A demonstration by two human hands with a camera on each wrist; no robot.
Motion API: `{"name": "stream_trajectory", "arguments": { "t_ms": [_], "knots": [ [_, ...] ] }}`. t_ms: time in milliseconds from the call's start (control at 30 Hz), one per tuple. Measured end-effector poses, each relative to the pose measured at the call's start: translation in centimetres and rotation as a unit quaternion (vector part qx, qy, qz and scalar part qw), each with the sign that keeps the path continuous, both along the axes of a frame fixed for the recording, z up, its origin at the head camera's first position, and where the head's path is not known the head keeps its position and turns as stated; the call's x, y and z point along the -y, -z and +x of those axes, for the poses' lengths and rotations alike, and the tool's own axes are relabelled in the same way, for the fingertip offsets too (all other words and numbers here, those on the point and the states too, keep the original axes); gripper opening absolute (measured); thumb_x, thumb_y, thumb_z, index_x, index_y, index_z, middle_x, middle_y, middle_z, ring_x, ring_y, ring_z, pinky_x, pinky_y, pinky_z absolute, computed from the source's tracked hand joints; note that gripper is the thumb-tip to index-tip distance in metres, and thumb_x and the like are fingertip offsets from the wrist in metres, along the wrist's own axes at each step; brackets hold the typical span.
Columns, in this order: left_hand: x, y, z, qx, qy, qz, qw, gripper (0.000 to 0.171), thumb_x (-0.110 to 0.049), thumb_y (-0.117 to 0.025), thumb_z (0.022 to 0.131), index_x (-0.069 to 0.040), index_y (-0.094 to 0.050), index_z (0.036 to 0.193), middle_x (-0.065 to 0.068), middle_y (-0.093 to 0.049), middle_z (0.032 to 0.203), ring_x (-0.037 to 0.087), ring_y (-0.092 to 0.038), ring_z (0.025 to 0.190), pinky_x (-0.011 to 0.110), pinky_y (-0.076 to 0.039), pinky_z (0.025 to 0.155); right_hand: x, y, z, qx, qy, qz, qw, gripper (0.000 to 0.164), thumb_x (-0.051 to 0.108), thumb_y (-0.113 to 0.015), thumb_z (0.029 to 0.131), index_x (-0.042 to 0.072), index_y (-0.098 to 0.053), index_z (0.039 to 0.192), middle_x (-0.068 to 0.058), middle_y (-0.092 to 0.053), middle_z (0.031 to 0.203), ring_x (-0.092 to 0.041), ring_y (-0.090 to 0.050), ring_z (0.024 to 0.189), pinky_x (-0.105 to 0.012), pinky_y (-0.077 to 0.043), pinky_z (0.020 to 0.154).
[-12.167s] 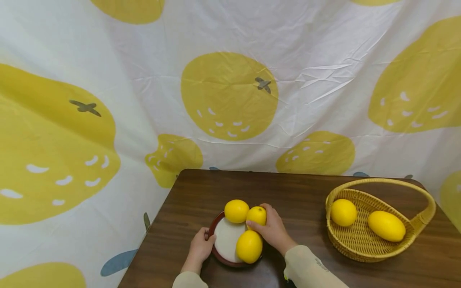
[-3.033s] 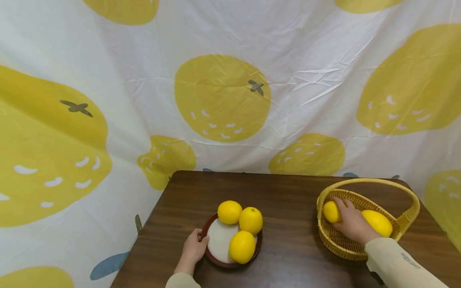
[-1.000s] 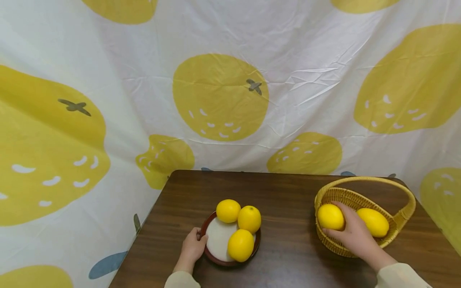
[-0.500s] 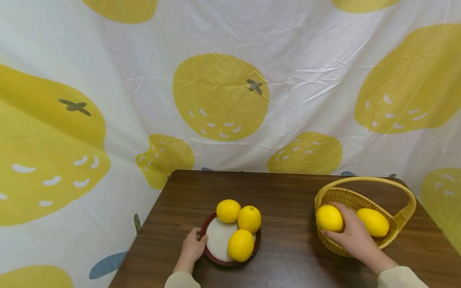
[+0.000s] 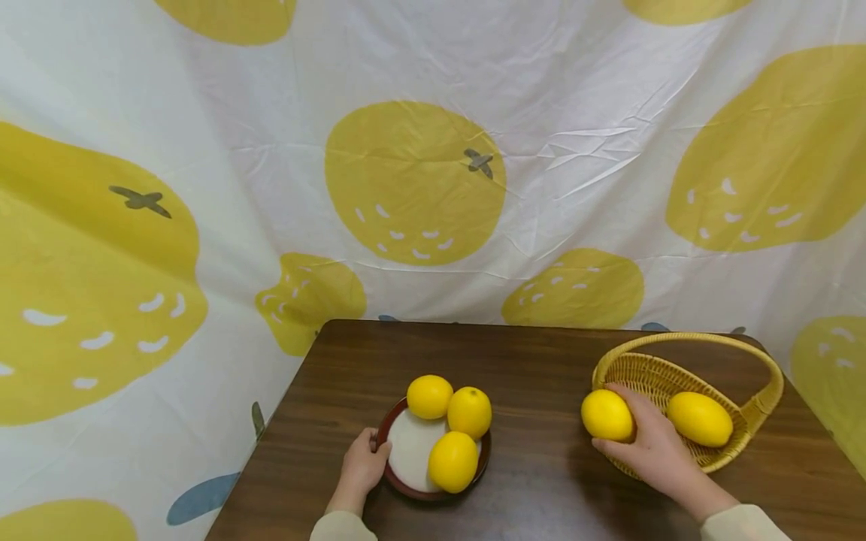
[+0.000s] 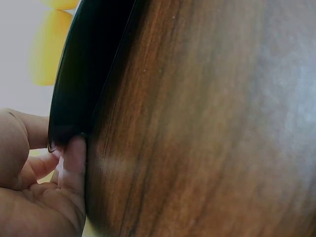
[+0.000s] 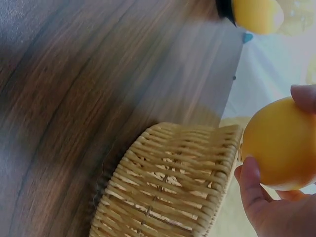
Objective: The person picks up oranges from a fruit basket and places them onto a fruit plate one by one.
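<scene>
My right hand (image 5: pixel 651 443) grips a yellow lemon (image 5: pixel 607 415) between thumb and fingers, over the left rim of a wicker basket (image 5: pixel 649 368). In the right wrist view this lemon (image 7: pixel 282 143) shows beside the woven basket wall (image 7: pixel 168 182). Another lemon (image 5: pixel 700 418) lies inside the basket. With thumb and fingers, my left hand (image 5: pixel 361 464) pinches the left rim of a round plate (image 5: pixel 409 447), pale inside with a red-brown edge. Three lemons (image 5: pixel 453 461) are on the plate, along its back and right. In the left wrist view the plate's dark side (image 6: pixel 84 74) rises from the table.
The dark wooden table (image 5: pixel 534 376) bears the plate left of centre and the basket at the right. A tall arched handle (image 5: pixel 690 338) spans the basket. Behind the table hangs a white cloth (image 5: pixel 541 90) printed with big yellow fruit.
Since a second ago, my right hand has lifted the lemon from within the basket and brought it left over the rim. My left hand and the plate have stayed put.
</scene>
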State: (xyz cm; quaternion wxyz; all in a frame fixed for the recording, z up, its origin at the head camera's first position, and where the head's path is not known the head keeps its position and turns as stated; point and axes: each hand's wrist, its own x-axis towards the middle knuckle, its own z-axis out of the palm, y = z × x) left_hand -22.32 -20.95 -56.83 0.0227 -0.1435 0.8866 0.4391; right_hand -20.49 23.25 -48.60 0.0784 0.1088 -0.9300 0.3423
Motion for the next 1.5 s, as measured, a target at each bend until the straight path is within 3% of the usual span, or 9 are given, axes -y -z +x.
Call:
{"name": "stream_trajectory", "arguments": {
  "t_ms": [433, 1000, 1500],
  "knots": [
    [0.1, 0.4, -0.3, -0.011, 0.003, 0.0, 0.9999, 0.027, -0.013, -0.06, 0.098, 0.004, -0.058, 0.119, 0.021, -0.068, 0.104, 0.031, -0.064, 0.093, 0.049, -0.051, 0.084, 2.8, -0.1, -0.2, 0.002, -0.017, -0.025, 1.0, 0.083, 0.033, -0.087, 0.078, 0.009, -0.046, 0.145, -0.023, -0.054, 0.14, -0.041, -0.056, 0.121, -0.06, -0.046, 0.093],
    [0.1, 0.4, 0.0, -0.029, 0.012, -0.007, 0.9995, 0.024, -0.011, -0.061, 0.097, 0.004, -0.058, 0.115, 0.02, -0.068, 0.098, 0.03, -0.064, 0.089, 0.047, -0.051, 0.079, 4.5, 0.5, -0.5, 0.001, -0.022, -0.043, 0.999, 0.082, 0.029, -0.087, 0.077, 0.008, -0.047, 0.145, -0.021, -0.056, 0.138, -0.038, -0.058, 0.118, -0.058, -0.047, 0.093],
    [0.2, 0.3, -0.1, -0.024, 0.009, -0.002, 0.9997, 0.025, -0.012, -0.061, 0.097, 0.004, -0.058, 0.116, 0.021, -0.069, 0.101, 0.03, -0.065, 0.092, 0.048, -0.052, 0.083, 6.7, 0.1, -0.7, 0.013, -0.032, -0.075, 0.997, 0.083, 0.029, -0.088, 0.077, 0.009, -0.047, 0.146, -0.019, -0.057, 0.138, -0.035, -0.06, 0.118, -0.054, -0.049, 0.092]
  ]
}}
